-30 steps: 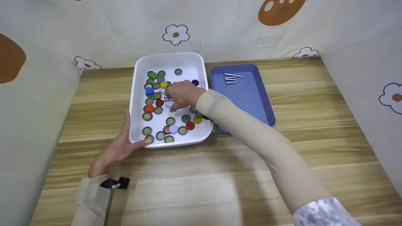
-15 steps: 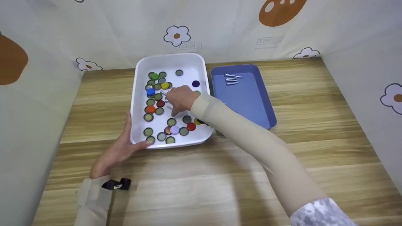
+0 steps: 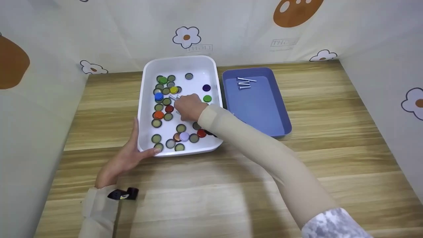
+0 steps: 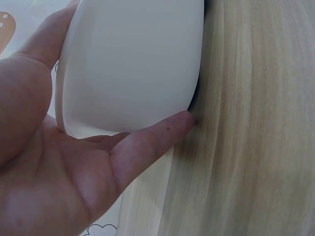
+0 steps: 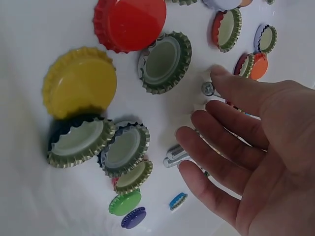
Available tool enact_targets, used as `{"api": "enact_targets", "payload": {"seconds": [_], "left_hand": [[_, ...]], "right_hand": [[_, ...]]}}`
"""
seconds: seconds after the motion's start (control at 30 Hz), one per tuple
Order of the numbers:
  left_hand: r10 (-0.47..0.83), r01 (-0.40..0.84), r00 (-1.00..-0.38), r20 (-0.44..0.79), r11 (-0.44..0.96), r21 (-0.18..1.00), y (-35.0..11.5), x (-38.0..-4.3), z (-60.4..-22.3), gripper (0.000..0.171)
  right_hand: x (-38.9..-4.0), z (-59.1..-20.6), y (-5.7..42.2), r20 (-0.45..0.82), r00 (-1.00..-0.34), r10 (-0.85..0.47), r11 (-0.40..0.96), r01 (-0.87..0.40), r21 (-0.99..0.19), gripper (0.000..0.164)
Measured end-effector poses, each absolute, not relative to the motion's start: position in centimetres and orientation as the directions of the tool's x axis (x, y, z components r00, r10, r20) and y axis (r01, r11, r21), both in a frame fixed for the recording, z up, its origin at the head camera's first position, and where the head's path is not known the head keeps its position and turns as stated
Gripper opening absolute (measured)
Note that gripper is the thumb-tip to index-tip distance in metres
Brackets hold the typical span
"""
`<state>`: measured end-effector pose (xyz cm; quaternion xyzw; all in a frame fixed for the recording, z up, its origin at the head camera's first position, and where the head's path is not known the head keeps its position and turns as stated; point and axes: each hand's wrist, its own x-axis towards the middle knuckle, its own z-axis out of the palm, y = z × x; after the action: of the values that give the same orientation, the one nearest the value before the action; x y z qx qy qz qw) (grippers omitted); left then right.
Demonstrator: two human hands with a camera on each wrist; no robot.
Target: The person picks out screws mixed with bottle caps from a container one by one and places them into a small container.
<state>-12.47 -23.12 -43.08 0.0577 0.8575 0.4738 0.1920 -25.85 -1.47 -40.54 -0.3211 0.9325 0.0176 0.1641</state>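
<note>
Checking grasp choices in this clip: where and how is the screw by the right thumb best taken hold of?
Probably pinch the screw from above, across the shank just behind its head. It appears to lie on its side in the white tray, its round head facing the right wrist camera. The right hand hides most of the shank, so this is tentative.

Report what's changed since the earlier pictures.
The right hand eased slightly left and nearer the person in the white tray, uncovering the right green cap and, in head view, covering the near yellow cap. No new hold shows. The left hand still holds that tray's near corner; the blue tray's screws haven't moved.
</note>
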Motion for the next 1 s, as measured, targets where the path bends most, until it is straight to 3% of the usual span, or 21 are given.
{"api": "enact_targets", "payload": {"seconds": [0.63,1.0], "left_hand": [[0.282,-0.097,-0.915,-0.288,0.539,0.837,-23.1,-12.4,-43.5,0.125],[0.289,-0.074,-0.918,-0.273,0.55,0.832,-23.2,-12.6,-43.1,0.124]], "right_hand": [[-25.9,-39.8,-1.6,-0.356,-0.741,-0.569,0.798,-0.603,-0.021,0.025],[-26.3,-38.7,-1.0,-0.32,-0.749,-0.581,0.791,-0.612,-0.004,0.017]]}}
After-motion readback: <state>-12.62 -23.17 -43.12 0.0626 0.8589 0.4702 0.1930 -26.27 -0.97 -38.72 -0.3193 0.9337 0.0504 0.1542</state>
